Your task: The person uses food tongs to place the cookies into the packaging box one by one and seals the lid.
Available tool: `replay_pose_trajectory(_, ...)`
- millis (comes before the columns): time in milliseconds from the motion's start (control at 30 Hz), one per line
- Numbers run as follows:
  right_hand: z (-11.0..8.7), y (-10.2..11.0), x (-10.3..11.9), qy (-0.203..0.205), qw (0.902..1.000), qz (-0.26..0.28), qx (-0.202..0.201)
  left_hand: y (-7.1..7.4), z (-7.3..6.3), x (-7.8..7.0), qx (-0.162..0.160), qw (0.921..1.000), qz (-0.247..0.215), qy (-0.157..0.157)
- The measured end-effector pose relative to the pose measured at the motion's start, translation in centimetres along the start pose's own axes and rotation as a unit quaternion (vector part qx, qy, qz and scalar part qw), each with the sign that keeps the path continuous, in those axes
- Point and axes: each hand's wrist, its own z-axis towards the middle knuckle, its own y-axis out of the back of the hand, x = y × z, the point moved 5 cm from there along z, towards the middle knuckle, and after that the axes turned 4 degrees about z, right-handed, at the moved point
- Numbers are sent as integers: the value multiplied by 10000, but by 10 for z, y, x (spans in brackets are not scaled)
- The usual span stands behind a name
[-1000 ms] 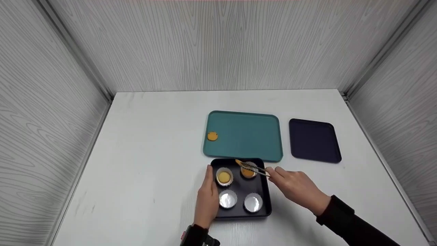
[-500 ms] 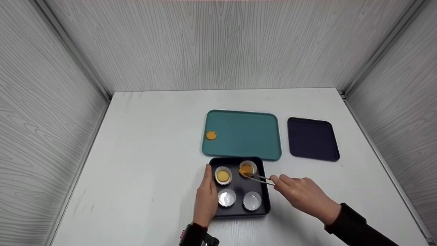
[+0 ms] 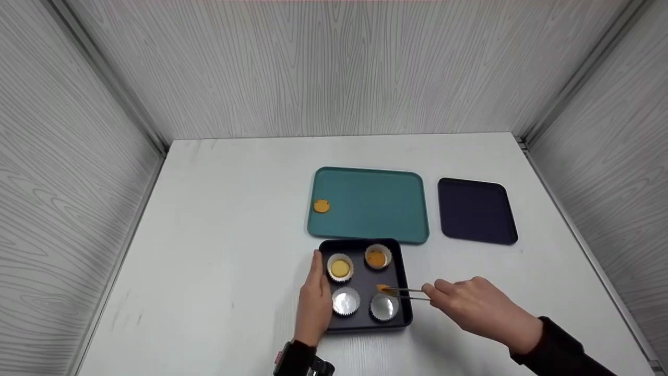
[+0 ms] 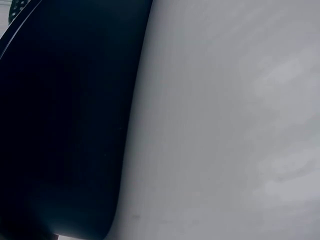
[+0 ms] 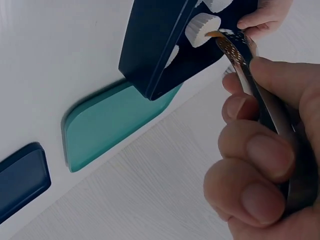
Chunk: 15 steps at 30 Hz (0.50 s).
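Observation:
A deep dark baking pan [image 3: 366,278] holds several white paper baking cups. A pale yellow round [image 3: 340,269] sits in the back left cup, and an orange cookie [image 3: 376,258] in the back right cup. My left hand [image 3: 314,305] holds the pan's left side, fingers along the outer wall, thumb at the rim in the right wrist view. My right hand [image 3: 477,310] grips metal tongs [image 5: 245,65] with perforated tips, which pinch another orange cookie [image 3: 382,288] just over the front right baking cup [image 3: 384,307]. The front left cup [image 3: 346,302] shows a bare shiny bottom.
Behind the pan lies a teal tray [image 3: 373,206] with one orange cookie [image 3: 321,206] near its left edge. A small dark tray [image 3: 477,210] lies to the right. Grey wood-grain panels [image 3: 334,68] enclose the white table [image 3: 235,209].
My right hand has drawn the tongs and their cookie from the back right cup toward me, to the front right cup. The left hand stays on the pan.

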Motion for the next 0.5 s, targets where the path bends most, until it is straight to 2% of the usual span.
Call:
replay_pose_trajectory(233, 2, -1, 6, 80, 9986, -11, 515, 1, 0, -1, -15, 10000, -1, -1)
replay_pose_trajectory(500, 4, -9, 11, 160, 9970, -236, 715, 1, 1, -1, 13, 10000, -31, -9)
